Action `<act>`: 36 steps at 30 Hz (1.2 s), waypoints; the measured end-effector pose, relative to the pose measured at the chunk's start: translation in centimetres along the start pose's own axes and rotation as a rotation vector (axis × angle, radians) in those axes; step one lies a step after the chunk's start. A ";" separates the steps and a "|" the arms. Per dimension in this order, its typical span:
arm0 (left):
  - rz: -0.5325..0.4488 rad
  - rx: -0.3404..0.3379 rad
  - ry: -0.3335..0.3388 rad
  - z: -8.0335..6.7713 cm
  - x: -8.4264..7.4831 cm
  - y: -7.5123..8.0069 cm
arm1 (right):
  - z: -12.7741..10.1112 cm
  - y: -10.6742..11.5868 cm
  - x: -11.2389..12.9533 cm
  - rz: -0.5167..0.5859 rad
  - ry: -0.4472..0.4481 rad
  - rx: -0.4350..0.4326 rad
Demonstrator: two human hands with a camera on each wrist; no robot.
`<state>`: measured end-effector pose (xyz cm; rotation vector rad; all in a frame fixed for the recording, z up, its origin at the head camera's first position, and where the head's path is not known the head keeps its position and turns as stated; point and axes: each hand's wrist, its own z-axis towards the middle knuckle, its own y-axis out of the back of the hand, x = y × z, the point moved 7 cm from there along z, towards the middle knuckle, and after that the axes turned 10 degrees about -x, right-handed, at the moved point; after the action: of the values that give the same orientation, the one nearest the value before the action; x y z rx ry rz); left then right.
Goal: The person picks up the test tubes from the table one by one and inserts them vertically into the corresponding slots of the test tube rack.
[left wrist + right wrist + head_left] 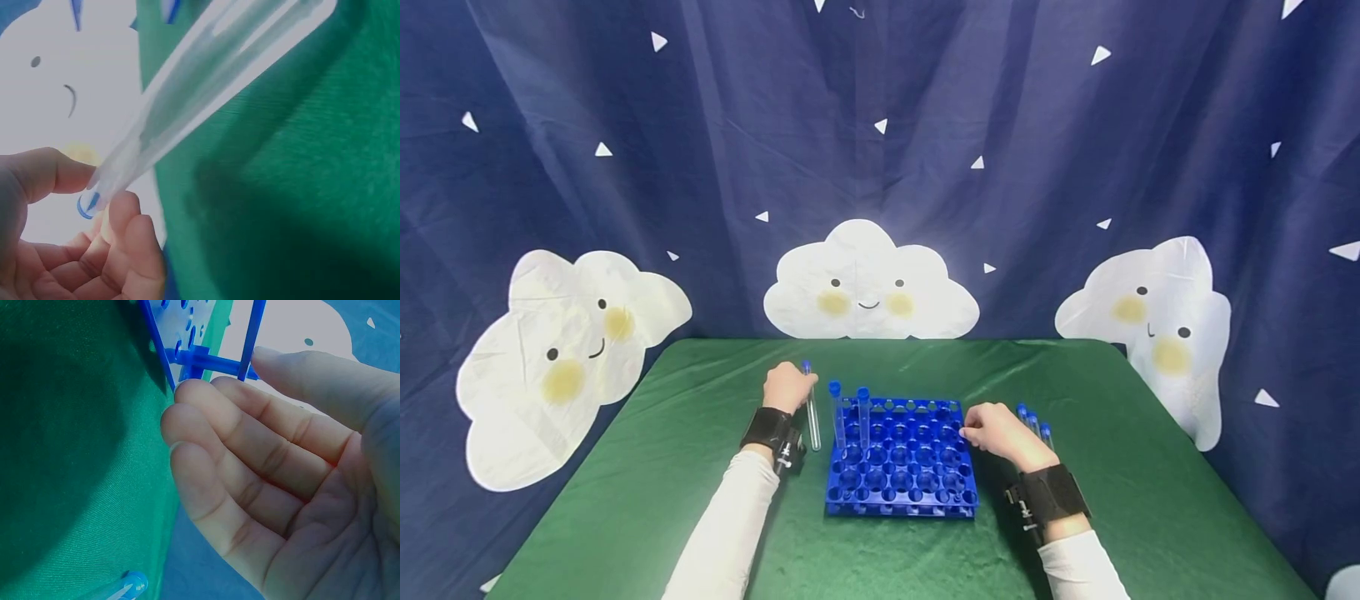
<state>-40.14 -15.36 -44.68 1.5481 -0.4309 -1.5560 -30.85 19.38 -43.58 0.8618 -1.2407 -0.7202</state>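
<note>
My left hand point(786, 387) pinches a clear test tube point(813, 421) near its blue cap, between thumb and fingers. The tube slants with its rounded end lower, just left of the blue test tube rack point(901, 505). In the left wrist view, the tube point(206, 87) runs from the fingertips up across the picture. Two capped tubes, a left one point(837, 417) and a right one point(864, 417), stand in the rack's left part. At the rack's right edge, my right hand point(1000, 429) holds the frame, thumb against the upper plate point(252, 337) and fingers curled beside it.
Several blue-capped tubes point(1033, 419) lie right of the rack, partly hidden behind the right hand; one tube point(128, 586) shows low in the right wrist view. A green cloth point(647, 500) covers the table. Behind it hangs a dark blue curtain point(820, 167) with cloud prints.
</note>
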 end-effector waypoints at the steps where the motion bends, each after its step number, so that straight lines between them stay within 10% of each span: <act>1: -0.004 -0.023 -0.018 -0.1 -0.3 0.4 | 0.0 0.0 0.0 0.001 -0.001 0.000; 24: -0.301 -0.377 -0.272 -7.2 -5.1 9.7 | 0.0 0.1 0.2 -0.016 0.003 -0.002; 36: -0.430 -0.421 -0.401 -11.7 -9.4 12.8 | 0.0 0.1 0.1 -0.015 -0.010 0.003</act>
<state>-26.51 -11.55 -30.97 1.0401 0.0306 -2.1406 -30.83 19.31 -43.44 0.8716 -1.2457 -0.7354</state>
